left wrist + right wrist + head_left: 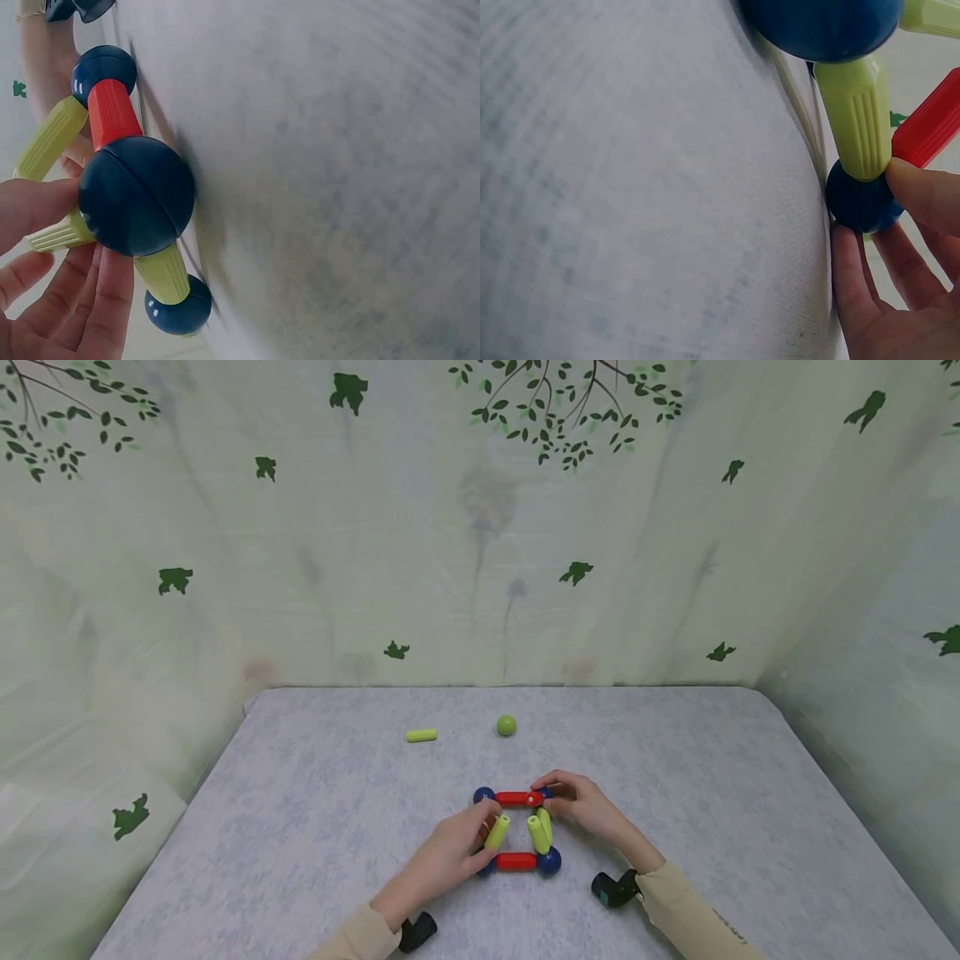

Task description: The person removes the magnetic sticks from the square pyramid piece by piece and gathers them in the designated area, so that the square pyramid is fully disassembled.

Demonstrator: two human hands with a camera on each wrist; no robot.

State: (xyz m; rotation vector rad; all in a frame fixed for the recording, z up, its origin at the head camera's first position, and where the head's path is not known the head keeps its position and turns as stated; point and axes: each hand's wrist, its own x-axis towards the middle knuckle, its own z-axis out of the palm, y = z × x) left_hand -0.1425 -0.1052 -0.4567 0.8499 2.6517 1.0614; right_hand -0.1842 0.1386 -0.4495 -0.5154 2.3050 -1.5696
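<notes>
The left grip [452, 846] pinched the near-left blue ball [136, 196]; the right grip [588, 812] pinched the far-right blue ball [862, 201]. This likely steadied the rod frame [516, 862] at opposite corners.

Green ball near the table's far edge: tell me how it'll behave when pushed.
The green ball would probably roll at a light push: it looks round and sits on the flat tabletop with nothing touching it. Its even outline suggests it is stiff. Its smooth-looking surface may be slightly slippery to pinch.
</notes>
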